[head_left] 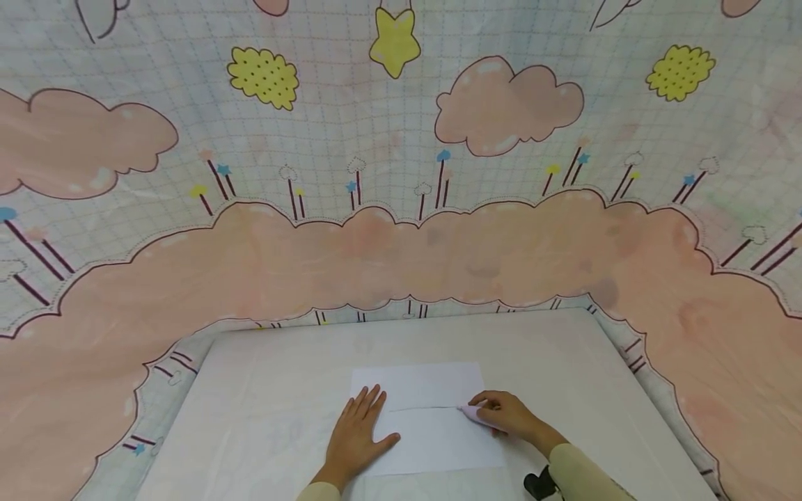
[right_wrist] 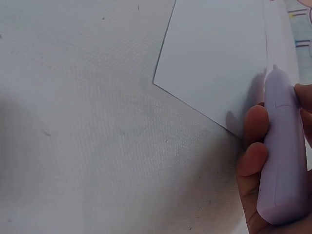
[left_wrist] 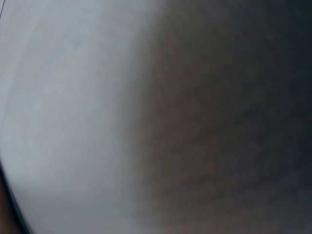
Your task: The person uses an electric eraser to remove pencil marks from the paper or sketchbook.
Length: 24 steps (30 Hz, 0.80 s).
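Note:
A white sheet of paper (head_left: 432,445) lies on the white table, with a thin dark line (head_left: 422,409) running across its middle. My left hand (head_left: 357,435) rests flat on the paper's left side, fingers spread and thumb pointing right. On the right, my right hand (head_left: 507,414) grips a thick lavender pen-shaped tool (right_wrist: 282,151) between thumb and fingers. Its narrow tip (right_wrist: 274,68) is right at the paper, at the right end of the line. Dark blur fills much of the left wrist view, so the left fingers are hidden there.
The white tabletop (head_left: 263,390) extends around the sheet. A cloth printed with clouds and stars (head_left: 401,257) lies beyond and beside the table. Near the right sleeve (head_left: 583,473) is a black object (head_left: 540,483) at the wrist.

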Each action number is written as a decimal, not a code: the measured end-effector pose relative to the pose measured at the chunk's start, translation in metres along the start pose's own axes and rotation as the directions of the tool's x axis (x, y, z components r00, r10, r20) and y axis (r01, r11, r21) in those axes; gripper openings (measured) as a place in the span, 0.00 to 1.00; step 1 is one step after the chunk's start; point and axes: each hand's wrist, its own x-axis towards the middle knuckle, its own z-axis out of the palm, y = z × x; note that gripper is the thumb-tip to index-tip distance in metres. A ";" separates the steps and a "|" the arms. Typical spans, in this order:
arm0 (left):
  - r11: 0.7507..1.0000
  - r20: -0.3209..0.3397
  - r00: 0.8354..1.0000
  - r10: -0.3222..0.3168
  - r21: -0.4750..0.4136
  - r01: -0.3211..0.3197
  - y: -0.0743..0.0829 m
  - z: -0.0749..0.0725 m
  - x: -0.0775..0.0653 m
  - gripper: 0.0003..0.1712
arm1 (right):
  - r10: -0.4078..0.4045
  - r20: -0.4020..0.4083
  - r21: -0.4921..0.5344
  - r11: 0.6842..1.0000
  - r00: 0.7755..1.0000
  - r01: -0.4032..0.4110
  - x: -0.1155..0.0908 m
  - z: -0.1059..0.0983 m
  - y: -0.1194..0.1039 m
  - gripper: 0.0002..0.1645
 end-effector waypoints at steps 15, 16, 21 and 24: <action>0.999 0.037 0.999 -0.032 -0.004 0.032 0.001 0.000 0.002 0.52 | -0.016 -0.009 -0.015 1.000 1.000 0.016 0.006 -0.001 0.002 0.14; 0.999 0.043 0.998 -0.035 0.000 0.035 0.001 0.000 0.002 0.52 | -0.017 -0.008 -0.016 1.000 1.000 0.017 0.006 -0.001 0.002 0.14; 0.999 0.053 0.998 -0.040 0.014 0.039 -0.001 0.003 0.003 0.52 | -0.019 -0.010 -0.014 1.000 1.000 0.018 0.007 0.000 0.003 0.14; 0.999 0.041 0.998 -0.038 0.019 0.037 -0.002 0.003 0.003 0.52 | -0.011 -0.007 0.000 1.000 1.000 0.011 0.008 0.001 0.002 0.14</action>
